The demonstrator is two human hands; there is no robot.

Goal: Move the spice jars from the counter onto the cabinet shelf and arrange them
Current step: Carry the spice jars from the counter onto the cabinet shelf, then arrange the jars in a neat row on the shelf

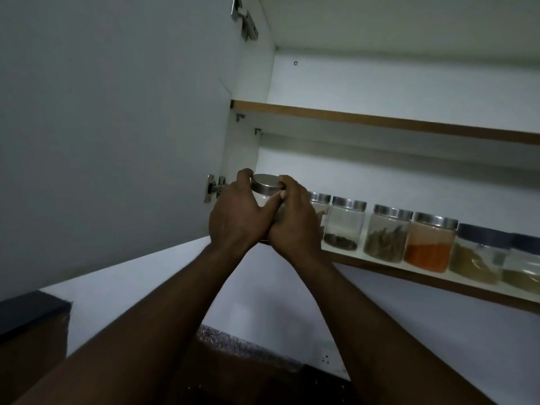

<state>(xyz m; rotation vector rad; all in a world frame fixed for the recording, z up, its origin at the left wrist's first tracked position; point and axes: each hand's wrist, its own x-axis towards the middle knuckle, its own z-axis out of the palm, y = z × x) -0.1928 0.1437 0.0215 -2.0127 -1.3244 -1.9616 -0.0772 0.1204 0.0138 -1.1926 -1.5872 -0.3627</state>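
Note:
Both hands hold one glass spice jar with a steel lid [266, 184] at the left end of the lower cabinet shelf [409, 277]. My left hand [236, 217] grips its left side and my right hand [295, 220] grips its right side, thumb by the lid. The hands hide most of the jar, so I cannot tell whether its base rests on the shelf. A row of several jars stands to its right: a partly hidden jar [319, 206], one with dark spice [344, 223], one with dried leaves [387, 233], one with orange powder [429, 244], and two dark-lidded jars [479, 252].
The cabinet door [102, 127] stands open on the left, its hinge [213, 188] just beside my left hand. An upper shelf [380, 119] runs above. A speckled counter [242, 349] and a wall socket [325, 359] lie below.

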